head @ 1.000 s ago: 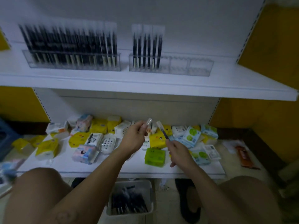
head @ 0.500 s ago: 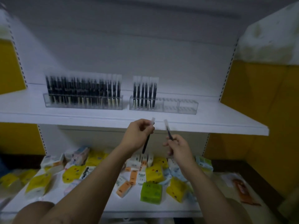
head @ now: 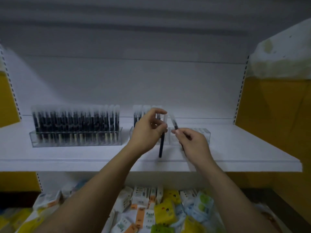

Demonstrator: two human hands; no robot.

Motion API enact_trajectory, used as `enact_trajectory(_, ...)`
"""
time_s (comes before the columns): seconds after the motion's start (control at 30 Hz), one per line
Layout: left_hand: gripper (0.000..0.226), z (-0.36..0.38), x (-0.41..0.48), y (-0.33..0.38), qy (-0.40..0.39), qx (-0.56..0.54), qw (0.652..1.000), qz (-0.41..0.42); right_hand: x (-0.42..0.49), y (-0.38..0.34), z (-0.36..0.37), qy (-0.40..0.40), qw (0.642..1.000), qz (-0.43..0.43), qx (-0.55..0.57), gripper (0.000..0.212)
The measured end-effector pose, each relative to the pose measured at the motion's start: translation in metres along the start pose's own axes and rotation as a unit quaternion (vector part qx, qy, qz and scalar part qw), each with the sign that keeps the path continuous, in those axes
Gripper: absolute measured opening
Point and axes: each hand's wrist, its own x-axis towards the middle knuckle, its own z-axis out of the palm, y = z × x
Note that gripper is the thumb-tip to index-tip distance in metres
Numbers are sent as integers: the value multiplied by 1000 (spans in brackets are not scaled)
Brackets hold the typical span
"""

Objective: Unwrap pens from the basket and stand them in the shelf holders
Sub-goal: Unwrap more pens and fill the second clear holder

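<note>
My left hand [head: 149, 132] pinches a black pen with a clear cap [head: 161, 145], held upright in front of the right clear holder [head: 204, 133]. My right hand [head: 191, 143] grips a second pen [head: 174, 122] that tilts up to the left, its clear wrapper trailing down under the wrist. The two pen tops nearly touch. The right holder has a few pens standing at its left end, partly hidden by my left hand. The left holder [head: 75, 142] is packed with several black pens. The basket is out of view.
Both holders stand on a white shelf [head: 67, 158] with a white back panel. On the lower shelf lie several small packets in yellow, green, white and orange [head: 165, 214]. Yellow walls flank the shelving on both sides.
Both hands have risen from over the lower shelf to the upper shelf, each carrying its pen. The view has tilted up, so the basket on the floor has left the frame.
</note>
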Motion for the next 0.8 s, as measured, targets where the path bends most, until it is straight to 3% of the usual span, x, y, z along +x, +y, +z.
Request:
enact_trajectory(0.27,25,7,69,2,29,79,994,69,80,2,-12,39,996,-12,83,17)
enact_trajectory(0.5,23,15,105,-8,47,141,983,103,133,16,-6,45,992,-77,89,78)
enact_trajectory(0.8,22,15,112,-26,44,168,981,91,153,32,0,85,990,-100,53,46)
